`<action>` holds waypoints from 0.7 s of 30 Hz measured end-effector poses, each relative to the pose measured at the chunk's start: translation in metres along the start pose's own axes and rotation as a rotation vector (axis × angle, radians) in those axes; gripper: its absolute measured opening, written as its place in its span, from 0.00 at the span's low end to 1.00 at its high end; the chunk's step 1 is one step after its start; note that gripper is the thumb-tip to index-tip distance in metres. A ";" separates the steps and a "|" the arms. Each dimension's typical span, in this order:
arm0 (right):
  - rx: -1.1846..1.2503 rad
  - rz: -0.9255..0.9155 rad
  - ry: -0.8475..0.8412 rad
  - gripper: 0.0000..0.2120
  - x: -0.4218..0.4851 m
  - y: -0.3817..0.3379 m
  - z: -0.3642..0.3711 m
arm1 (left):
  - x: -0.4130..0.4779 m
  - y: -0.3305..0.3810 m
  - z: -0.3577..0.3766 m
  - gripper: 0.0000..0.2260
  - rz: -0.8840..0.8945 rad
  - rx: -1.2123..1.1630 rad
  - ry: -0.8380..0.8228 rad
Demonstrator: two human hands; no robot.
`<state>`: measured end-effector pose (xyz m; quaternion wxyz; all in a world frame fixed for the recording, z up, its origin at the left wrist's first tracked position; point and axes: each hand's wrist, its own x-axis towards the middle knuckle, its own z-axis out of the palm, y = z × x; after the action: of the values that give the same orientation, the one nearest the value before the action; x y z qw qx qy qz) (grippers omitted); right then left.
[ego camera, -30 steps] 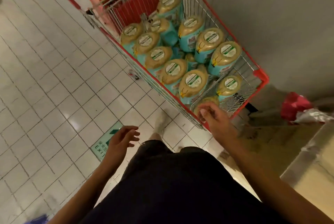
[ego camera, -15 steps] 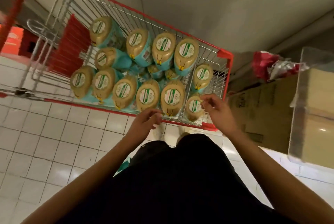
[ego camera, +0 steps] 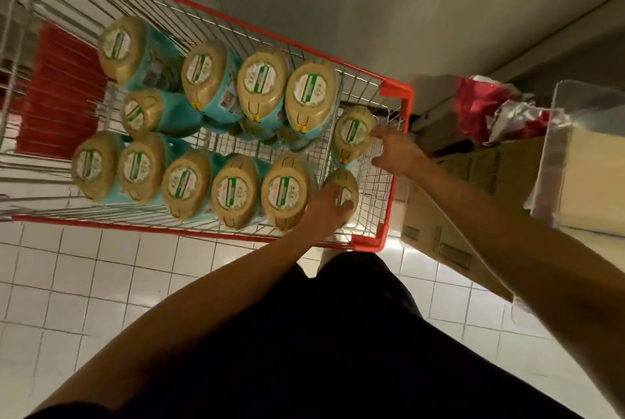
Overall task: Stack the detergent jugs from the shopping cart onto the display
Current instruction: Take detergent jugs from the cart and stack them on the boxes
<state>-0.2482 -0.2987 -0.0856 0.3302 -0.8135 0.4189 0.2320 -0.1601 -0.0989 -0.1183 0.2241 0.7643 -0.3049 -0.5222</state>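
1. Head view: the shopping cart (ego camera: 395, 94) is packed with rows of detergent jugs (ego camera: 203, 75). None shows outside it, so the stacking looks barely begun.
2. Left hand (ego camera: 321, 215): fingers curl over the near corner jug (ego camera: 343, 178), which sits in the cart.
3. Right hand (ego camera: 394, 153): fingertips touch the far corner jug (ego camera: 351, 129); cannot tell if it's a grasp.
4. Display not clearly in view; a cardboard box (ego camera: 473, 188) stands beside the cart.
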 end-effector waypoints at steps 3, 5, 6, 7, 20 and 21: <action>-0.198 -0.091 -0.080 0.41 0.047 0.007 -0.018 | 0.039 0.009 0.008 0.19 -0.060 -0.040 0.017; -0.301 -0.159 -0.165 0.50 0.077 0.009 -0.024 | 0.064 0.010 0.011 0.18 -0.140 -0.075 0.028; -0.323 -0.178 -0.197 0.53 0.091 0.011 -0.026 | 0.075 0.009 0.013 0.17 -0.148 -0.085 0.045; -0.325 -0.175 -0.212 0.56 0.104 0.012 -0.027 | 0.086 0.008 0.016 0.16 -0.142 -0.088 0.064; -0.633 -0.344 -0.326 0.72 0.198 0.042 0.011 | 0.201 -0.014 0.067 0.42 -0.342 -0.243 0.258; -0.647 -0.368 -0.315 0.71 0.202 0.045 0.012 | 0.207 -0.018 0.069 0.44 -0.352 -0.245 0.246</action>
<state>-0.1775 -0.4159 -0.2414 0.1532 -0.8914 0.1158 0.4106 -0.1650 -0.2322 -0.2917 0.2560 0.8307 -0.0717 -0.4892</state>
